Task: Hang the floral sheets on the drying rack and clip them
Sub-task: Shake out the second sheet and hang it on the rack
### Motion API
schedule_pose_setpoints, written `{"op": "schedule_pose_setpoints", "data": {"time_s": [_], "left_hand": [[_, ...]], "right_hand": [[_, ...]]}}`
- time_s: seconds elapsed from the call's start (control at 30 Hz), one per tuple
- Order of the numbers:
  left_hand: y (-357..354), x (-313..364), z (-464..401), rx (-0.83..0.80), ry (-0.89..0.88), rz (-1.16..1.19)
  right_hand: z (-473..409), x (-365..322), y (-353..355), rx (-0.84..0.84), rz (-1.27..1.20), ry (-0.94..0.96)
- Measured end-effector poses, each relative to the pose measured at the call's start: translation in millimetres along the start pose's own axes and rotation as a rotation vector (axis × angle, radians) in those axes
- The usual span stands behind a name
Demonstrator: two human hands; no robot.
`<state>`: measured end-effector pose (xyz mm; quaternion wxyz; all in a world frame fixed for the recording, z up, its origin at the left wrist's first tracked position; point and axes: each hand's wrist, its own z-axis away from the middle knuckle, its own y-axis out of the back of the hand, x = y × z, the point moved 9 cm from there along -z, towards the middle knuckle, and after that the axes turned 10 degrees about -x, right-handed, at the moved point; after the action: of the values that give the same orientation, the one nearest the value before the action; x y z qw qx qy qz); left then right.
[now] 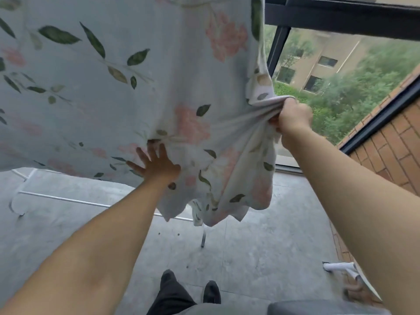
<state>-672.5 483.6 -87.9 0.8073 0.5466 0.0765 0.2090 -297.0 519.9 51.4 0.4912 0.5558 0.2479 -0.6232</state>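
Observation:
A pale floral sheet (127, 87) with pink flowers and green leaves hangs across the upper left and middle of the view. My right hand (293, 115) grips a bunched edge of the sheet near the window. My left hand (156, 163) presses flat against the sheet's lower part with fingers spread. A loose corner of the sheet droops below both hands. The white drying rack (68, 200) shows only as a low bar and curved foot under the sheet; its top is hidden by the fabric.
A dark-framed window (278, 46) stands right of the sheet, and a brick wall (391, 151) runs along the right. Grey floor tiles (261, 258) lie below. White plastic hangers (341, 268) sit low at the right. My shoes (211, 292) are near the bottom middle.

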Motion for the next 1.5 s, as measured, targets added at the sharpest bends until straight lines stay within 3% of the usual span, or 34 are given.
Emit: {"op": "schedule_pose_setpoints", "data": {"time_s": [0.07,0.13,0.2,0.37,0.57,0.97,1.17,1.5], "left_hand": [[20,-24,-9,0.032,0.012,0.000],[27,-24,-11,-0.022,-0.066,-0.016],[21,-10,-5,-0.095,-0.186,-0.014],[10,-20,16,-0.191,-0.339,-0.010],[35,-140,0,-0.263,-0.168,0.141],[136,-394,-47,-0.078,0.029,0.202],[222,-522,-65,0.031,0.067,0.279],[373,-664,-128,0.225,0.136,0.383]], "right_hand": [[-15,18,29,0.198,-0.108,-0.141],[-7,28,22,0.186,-0.050,-0.220],[9,35,-14,0.046,0.072,-0.208],[73,62,-143,-0.508,0.329,-0.151],[140,85,-254,-0.752,0.580,-0.222],[285,36,-516,-1.075,0.827,0.108],[376,-35,-654,-1.178,0.830,0.319],[463,-183,-840,-1.184,0.830,0.751]]}}
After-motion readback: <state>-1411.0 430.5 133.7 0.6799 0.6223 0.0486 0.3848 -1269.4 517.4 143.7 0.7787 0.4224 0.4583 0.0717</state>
